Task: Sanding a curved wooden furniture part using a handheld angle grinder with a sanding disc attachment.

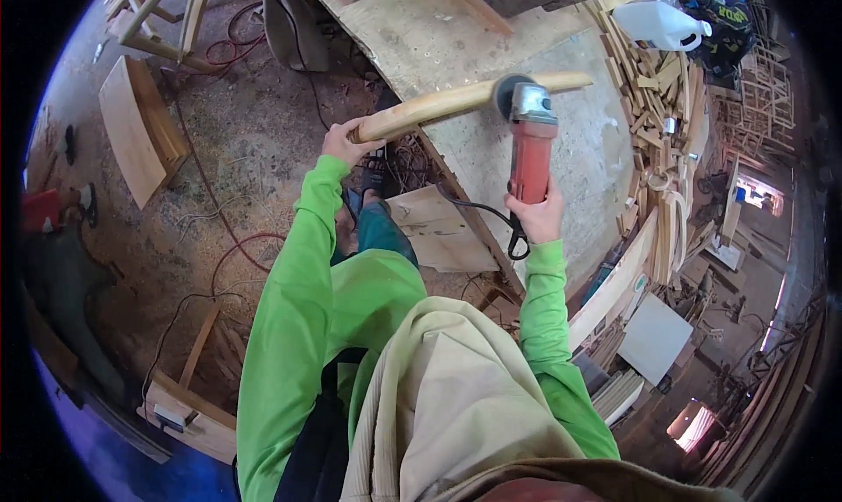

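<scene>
Curved wooden strip [430, 107]: left end clamped in my left hand [348, 143], remainder extending right over the table [583, 169]. Red grinder [531, 156]: clasped in my right hand [538, 214], disc [504, 95] at the strip.

Bright lime green on the sleeves [285, 300], lower left and lower right of centre. Red-orange on the body of the angle grinder [531, 156], right of upper centre, with silver-grey on its head and black on its cord [487, 206]. Pale honey yellow along the curved wooden strip [430, 109], upper centre. Grey-beige with whitish blotches on the tabletop [574, 173]. Plain beige on the cloth [474, 388], bottom centre. Milky white on the jug [647, 24], upper right. Light tan on the curved panel [133, 125], upper left.
</scene>
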A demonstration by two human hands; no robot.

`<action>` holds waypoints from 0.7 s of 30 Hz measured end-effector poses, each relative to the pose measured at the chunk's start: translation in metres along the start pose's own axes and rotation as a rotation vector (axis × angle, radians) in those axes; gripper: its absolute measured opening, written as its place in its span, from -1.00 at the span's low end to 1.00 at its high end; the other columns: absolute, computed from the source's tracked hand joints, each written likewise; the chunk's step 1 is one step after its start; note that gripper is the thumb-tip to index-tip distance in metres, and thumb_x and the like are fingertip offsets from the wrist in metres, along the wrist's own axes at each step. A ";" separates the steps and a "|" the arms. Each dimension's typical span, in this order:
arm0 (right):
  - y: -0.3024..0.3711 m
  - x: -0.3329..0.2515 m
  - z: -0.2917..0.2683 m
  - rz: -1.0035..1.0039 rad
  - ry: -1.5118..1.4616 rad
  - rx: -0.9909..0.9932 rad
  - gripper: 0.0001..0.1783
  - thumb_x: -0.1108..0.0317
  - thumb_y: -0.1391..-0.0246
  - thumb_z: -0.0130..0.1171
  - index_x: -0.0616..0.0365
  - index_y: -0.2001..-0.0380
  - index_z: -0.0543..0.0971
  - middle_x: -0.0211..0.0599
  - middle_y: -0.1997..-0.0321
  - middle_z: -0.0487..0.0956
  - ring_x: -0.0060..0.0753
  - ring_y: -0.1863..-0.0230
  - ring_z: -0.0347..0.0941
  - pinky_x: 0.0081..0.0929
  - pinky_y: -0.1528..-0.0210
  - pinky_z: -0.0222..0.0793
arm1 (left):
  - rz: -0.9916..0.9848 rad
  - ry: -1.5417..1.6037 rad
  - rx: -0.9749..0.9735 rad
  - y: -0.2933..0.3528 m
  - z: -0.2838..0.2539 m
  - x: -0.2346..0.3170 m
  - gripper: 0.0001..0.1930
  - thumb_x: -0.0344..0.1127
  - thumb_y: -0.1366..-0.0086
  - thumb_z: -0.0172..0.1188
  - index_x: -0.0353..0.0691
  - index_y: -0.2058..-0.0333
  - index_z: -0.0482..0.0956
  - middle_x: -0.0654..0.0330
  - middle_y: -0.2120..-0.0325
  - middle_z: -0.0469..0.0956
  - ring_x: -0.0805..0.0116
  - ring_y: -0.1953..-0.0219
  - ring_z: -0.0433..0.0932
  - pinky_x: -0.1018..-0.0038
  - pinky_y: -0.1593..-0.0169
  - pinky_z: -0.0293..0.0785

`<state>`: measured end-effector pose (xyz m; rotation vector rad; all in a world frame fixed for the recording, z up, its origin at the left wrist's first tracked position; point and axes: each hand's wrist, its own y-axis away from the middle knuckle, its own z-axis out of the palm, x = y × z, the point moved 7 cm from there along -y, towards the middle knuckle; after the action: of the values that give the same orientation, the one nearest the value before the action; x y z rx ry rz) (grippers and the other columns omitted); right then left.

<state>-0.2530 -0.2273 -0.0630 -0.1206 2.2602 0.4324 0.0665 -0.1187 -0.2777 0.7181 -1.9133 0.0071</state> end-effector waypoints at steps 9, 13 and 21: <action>0.040 -0.044 0.059 -0.066 -0.039 -0.185 -0.39 0.45 0.39 0.35 0.27 0.11 0.47 -0.24 0.30 0.60 -0.47 0.26 0.53 -0.46 0.14 0.44 | 0.070 0.031 -0.022 -0.011 0.013 -0.022 -0.32 0.02 0.22 0.52 0.01 0.04 0.58 -0.02 0.28 0.48 0.05 0.14 0.47 0.26 -0.01 0.39; 0.047 -0.040 0.063 -0.219 0.126 -0.103 -0.36 0.44 0.40 0.35 0.29 0.08 0.46 -0.16 0.29 0.60 -0.40 0.26 0.55 -0.41 0.14 0.45 | 0.038 0.121 0.001 -0.011 0.014 -0.029 -0.34 -0.02 0.21 0.52 0.03 0.03 0.58 0.01 0.27 0.48 0.08 0.15 0.48 0.28 -0.01 0.40; 0.045 -0.037 0.043 -0.084 0.092 -0.049 -0.41 0.43 0.35 0.34 0.28 0.10 0.47 -0.11 0.27 0.59 -0.31 0.23 0.55 -0.37 0.12 0.44 | 0.093 0.125 0.072 0.003 -0.004 0.008 -0.38 -0.12 0.22 0.52 0.05 0.06 0.60 0.07 0.27 0.55 0.12 0.17 0.47 0.30 -0.01 0.39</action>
<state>-0.2081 -0.1724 -0.0492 -0.2649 2.3257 0.4462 0.0664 -0.1188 -0.2680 0.6599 -1.8319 0.1759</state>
